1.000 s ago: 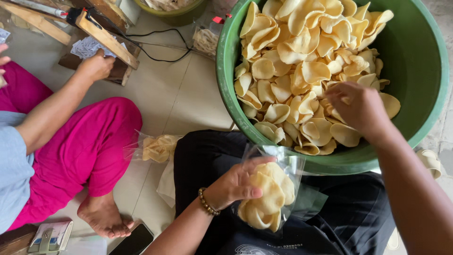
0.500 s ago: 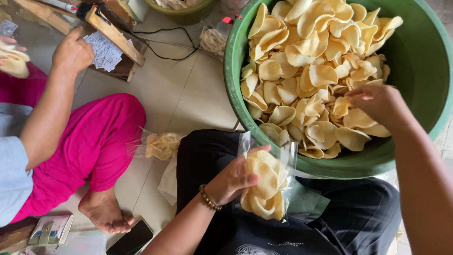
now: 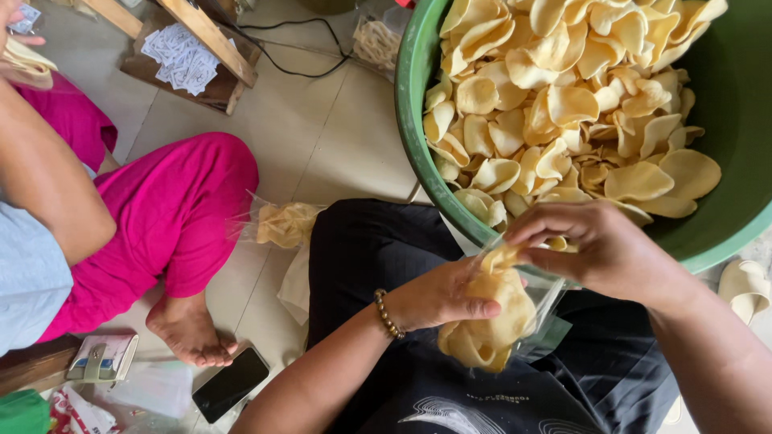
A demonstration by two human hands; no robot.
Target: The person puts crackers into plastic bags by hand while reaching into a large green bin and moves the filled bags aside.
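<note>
Clear plastic bag (image 3: 527,309) of yellow crackers sits gripped in our left hand (image 3: 442,296) — our right hand (image 3: 591,245) pinches crackers at its mouth, green tub (image 3: 418,137) at twelve o'clock.

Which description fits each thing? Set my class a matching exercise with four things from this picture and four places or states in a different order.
Things:
1. green basin
2. clear bag
3. black phone
4. right hand

Descriptions:
A. lies on the floor near a bare foot
B. heaped with pale yellow crackers
C. held in the left hand, partly filled with crackers
D. at the bag's mouth, pushing a cracker in

Pairs: 1-B, 2-C, 3-A, 4-D
</note>
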